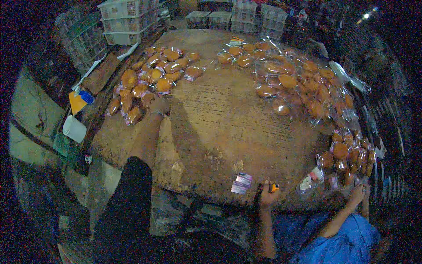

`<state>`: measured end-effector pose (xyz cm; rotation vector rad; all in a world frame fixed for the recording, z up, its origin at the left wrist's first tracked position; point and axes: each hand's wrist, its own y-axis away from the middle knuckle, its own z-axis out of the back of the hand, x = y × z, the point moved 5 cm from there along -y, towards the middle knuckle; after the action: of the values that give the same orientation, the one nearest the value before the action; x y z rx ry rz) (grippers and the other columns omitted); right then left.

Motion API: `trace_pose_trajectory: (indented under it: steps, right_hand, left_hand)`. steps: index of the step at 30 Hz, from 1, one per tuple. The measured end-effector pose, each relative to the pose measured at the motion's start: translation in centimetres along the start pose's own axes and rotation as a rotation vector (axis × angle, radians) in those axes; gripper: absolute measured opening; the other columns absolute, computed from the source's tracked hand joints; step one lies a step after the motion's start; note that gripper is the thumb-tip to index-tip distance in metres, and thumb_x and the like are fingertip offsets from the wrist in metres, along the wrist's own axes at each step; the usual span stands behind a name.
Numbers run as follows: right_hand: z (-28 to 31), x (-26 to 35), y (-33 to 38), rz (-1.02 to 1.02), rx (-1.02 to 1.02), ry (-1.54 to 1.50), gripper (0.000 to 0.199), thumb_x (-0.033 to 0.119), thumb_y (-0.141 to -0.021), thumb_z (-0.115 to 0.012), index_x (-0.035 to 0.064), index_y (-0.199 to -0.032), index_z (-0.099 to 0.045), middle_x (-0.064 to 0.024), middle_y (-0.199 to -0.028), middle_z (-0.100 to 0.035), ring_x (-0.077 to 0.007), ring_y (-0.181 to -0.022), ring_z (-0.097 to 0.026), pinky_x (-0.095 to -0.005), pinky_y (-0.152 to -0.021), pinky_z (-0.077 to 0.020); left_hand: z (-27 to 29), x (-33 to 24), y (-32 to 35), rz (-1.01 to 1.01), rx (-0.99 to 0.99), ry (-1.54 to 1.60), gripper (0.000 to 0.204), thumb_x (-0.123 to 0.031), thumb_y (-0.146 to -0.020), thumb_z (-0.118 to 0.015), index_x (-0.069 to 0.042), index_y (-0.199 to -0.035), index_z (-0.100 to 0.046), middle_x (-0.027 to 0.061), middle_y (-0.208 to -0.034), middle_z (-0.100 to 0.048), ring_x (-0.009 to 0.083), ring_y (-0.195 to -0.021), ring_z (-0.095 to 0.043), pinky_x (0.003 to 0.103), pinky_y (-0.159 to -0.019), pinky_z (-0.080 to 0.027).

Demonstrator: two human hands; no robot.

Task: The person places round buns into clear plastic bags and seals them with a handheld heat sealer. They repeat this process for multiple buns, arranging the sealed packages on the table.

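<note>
Two heaps of clear-wrapped orange pastries lie on the round wooden bench [228, 119]: the left heap [149, 77] at its far left edge, the right heap [303, 88] along its right side. The person's left hand [157, 106] rests at the left heap's near edge; whether its grip is wide or narrow cannot be told. At the bench's near edge, a co-worker's hand [267, 193] holds a small orange lighter [274, 188].

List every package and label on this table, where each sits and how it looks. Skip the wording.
Clear bags of orange pastries: far left of the table, loose pile.
Clear bagged pastries: far right, wider heap, shiny wrap.
Smaller bagged pile: right edge, near a hand.
Pink-white label slips: near edge, small rectangles.
Yellow carton: left ledge, blue corner.
</note>
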<state>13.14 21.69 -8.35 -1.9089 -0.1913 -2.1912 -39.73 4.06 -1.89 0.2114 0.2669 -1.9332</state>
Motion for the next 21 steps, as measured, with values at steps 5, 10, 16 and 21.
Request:
trace_pose_trajectory:
  steps: [5, 10, 16, 21]
  right_hand:
    - [0.0, -0.2, 0.0, -0.05, -0.106, 0.03, 0.019, 0.017, -0.081, -0.062, 0.0053, -0.08, -0.047, -0.0005, -0.066, -0.05, -0.011, -0.059, -0.048, -0.0258, -0.052, -0.0398]
    - [-0.2, -0.4, 0.3, -0.123, 0.03, 0.316, 0.032, 0.025, -0.08, -0.063, 0.0022, -0.095, -0.047, -0.0082, -0.081, -0.055, -0.0183, -0.07, -0.052, -0.0327, -0.062, -0.0445]
    - [-0.3, -0.1, 0.6, -0.01, -0.014, 0.326, 0.03, 0.018, -0.08, -0.063, 0.0025, -0.097, -0.044, -0.0082, -0.086, -0.052, -0.0163, -0.074, -0.05, -0.0311, -0.062, -0.0428]
    - [-0.4, 1.7, 0.4, -0.008, 0.083, 0.335, 0.031, 0.022, -0.079, -0.064, 0.001, -0.094, -0.046, -0.0093, -0.086, -0.053, -0.0178, -0.076, -0.051, -0.0333, -0.065, -0.043]
  left_hand:
    - [-2.5, -1.5, -0.9, -0.228, -0.087, -0.24, 0.057, -0.042, -0.083, -0.045, 0.0, -0.122, -0.038, 0.0214, -0.131, -0.035, 0.0402, -0.106, -0.049, 0.054, -0.09, -0.035]
    - [-2.6, 3.1, -1.2, -0.197, -0.069, -0.236, 0.062, -0.049, -0.086, -0.038, -0.002, -0.127, -0.034, 0.0201, -0.136, -0.03, 0.0354, -0.117, -0.041, 0.057, -0.092, -0.029]
    - [1.7, 6.1, -1.6, -0.149, -0.075, -0.554, 0.059, -0.045, -0.084, -0.044, -0.007, -0.128, -0.037, 0.0166, -0.137, -0.031, 0.0332, -0.123, -0.035, 0.058, -0.094, -0.026]
    - [3.1, 2.5, 0.4, -0.315, -0.072, -0.43, 0.052, -0.036, -0.079, -0.052, -0.01, -0.123, -0.044, 0.0178, -0.133, -0.034, 0.0383, -0.106, -0.05, 0.058, -0.093, -0.029]
